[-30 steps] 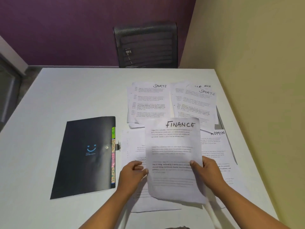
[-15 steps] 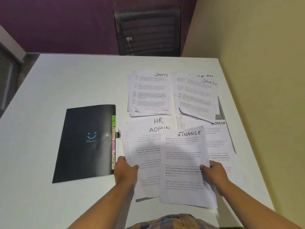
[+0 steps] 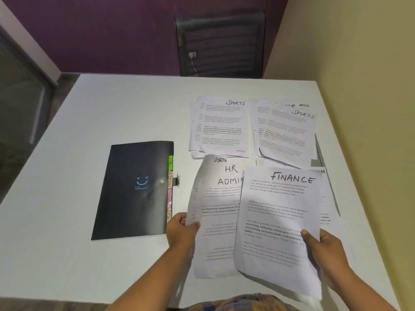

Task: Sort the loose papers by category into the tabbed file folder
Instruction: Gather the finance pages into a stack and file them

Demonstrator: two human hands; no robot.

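Observation:
A black tabbed file folder (image 3: 134, 189) lies closed on the white table, coloured tabs along its right edge. My right hand (image 3: 325, 252) grips a sheet headed FINANCE (image 3: 278, 221) by its right edge, held above the table. My left hand (image 3: 182, 230) pinches the left edge of a small stack (image 3: 215, 212) whose visible headings read SPORTS, HR and ADMIN; that edge curls upward. Two more piles lie further back: one headed SPORTS (image 3: 221, 129) and one showing HR and SPORTS (image 3: 285, 133). More sheets lie under the FINANCE sheet, mostly hidden.
The white table (image 3: 112, 113) meets a yellow wall (image 3: 359, 108) on its right side. A black mesh chair (image 3: 221, 43) stands behind the far edge against a purple wall. The folder's clasp (image 3: 176, 181) sticks out toward the papers.
The FINANCE sheet has moved right, now in my right hand alone. My left hand left it, took the edge of the HR/ADMIN stack and lifted that edge.

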